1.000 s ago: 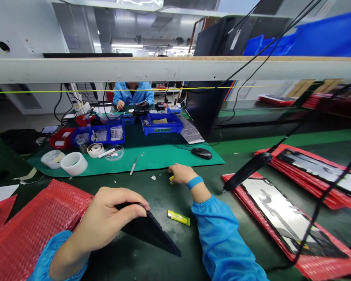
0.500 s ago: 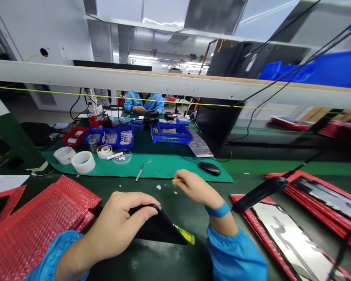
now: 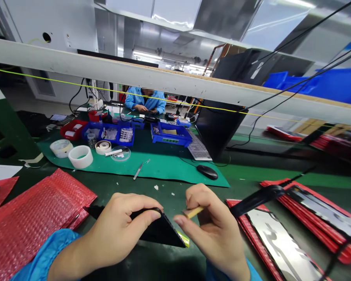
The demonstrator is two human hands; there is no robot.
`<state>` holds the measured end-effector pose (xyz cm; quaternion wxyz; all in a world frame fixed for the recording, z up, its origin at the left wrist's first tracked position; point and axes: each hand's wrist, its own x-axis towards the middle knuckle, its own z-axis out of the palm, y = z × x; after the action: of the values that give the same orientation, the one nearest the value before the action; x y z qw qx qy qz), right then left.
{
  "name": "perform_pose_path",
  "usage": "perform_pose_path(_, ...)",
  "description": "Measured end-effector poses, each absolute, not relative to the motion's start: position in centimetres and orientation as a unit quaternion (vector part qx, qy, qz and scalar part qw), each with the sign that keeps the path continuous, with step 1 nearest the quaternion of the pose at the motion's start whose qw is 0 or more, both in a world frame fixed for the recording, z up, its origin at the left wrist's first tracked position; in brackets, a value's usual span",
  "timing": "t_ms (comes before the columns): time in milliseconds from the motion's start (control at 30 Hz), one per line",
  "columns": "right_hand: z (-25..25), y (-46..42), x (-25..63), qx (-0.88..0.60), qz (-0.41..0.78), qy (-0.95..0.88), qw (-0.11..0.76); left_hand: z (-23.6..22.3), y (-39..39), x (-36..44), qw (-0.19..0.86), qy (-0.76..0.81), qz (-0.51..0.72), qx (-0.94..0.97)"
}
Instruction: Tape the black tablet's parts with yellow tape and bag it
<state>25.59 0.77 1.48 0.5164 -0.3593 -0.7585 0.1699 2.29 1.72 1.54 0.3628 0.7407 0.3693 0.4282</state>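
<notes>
The left hand (image 3: 119,228) pinched a tilted panel (image 3: 163,232) over the bench (image 3: 105,186), partly hiding a lighter (image 3: 185,239); the right hand (image 3: 219,230), fingers curled, gripped a yellow stick (image 3: 194,212) nearby. Bubble wrap (image 3: 43,199) lay left; a screwdriver (image 3: 256,199) crowded the right.

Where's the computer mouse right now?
In the head view, the mouse lies right of centre on the green mat, between the keyboard and the right hand.

Dark green bench (image 3: 105,186), loaded both sides

Green mat (image 3: 169,166) spread over the far left and middle, near edge slightly wavy. Small white scraps (image 3: 156,187) mid-bench, just near of the mat. Left: red bubble-wrap bags (image 3: 41,203), overlapping; white paper (image 3: 1,172) at left edge. Middle: yellow-green item (image 3: 185,239), mostly hidden. Right: red stack (image 3: 247,230); second red stack (image 3: 305,216) just beside, farther right.
</notes>
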Motion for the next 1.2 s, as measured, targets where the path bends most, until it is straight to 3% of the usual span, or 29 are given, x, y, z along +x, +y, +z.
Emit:
perform_pose_path(333, 0.6, -0.8, 25.3, -0.368, 0.201, -0.764, 0.490, 0.8, 1.7, 2.2, 0.353, 0.381, 0.428, 0.739)
perform_pose_path(533, 1.2, -1.5, 25.6, -0.367, 0.156, -0.797, 0.454, 1.4, 1.6, 2.3, 0.350, 0.376, 0.436, 0.739)
perform_pose_path(733, 0.3, -1.6, 25.2, -0.367, 0.160, -0.748, 0.529, 1.7, 1.6, 2.4, 0.365, 0.371, 0.436, 0.734)
perform_pose_path(967, 1.1, -0.8, 24.3, -0.359, 0.136, -0.794, 0.472, 1.3, 1.6, 2.4, 0.350, 0.377, 0.423, 0.746)
perform_pose_path(1200, -0.5, -1.7, 22.7, -0.419, 0.267, -0.718, 0.487, 0.7, 0.8, 2.9, 0.261, 0.343, 0.457, 0.778)
